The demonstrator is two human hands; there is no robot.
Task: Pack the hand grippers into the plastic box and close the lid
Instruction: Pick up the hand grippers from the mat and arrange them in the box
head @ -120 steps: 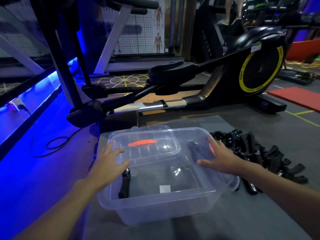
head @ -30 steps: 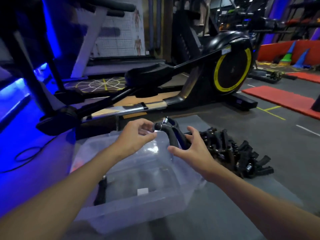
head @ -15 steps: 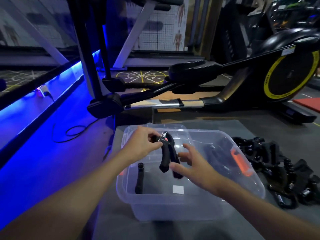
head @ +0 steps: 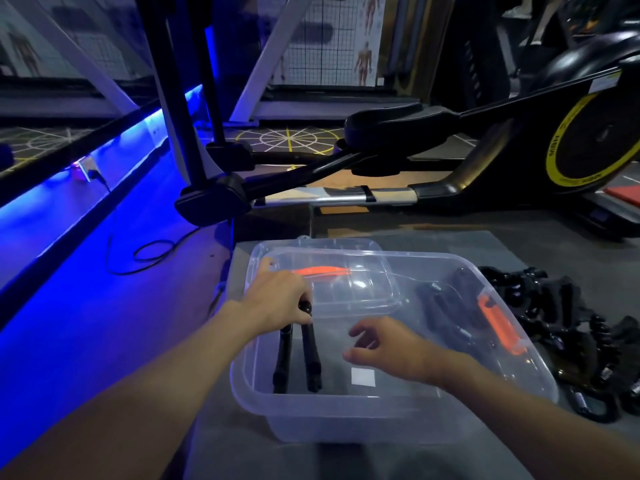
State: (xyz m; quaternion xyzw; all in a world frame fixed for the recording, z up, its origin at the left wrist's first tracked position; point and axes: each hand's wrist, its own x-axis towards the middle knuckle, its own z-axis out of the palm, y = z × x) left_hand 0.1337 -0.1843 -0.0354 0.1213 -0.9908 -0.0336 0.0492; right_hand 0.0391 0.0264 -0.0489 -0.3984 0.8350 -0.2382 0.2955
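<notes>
Box: I logged left hand curled round a gripper top inside it, right hand hovering above, fingers loosely spread.

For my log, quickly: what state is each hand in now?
Left hand: grips a black hand gripper in the plastic box.
Right hand: open, holding nothing.

gym | elliptical trainer | anatomy poster | floor mat
</notes>
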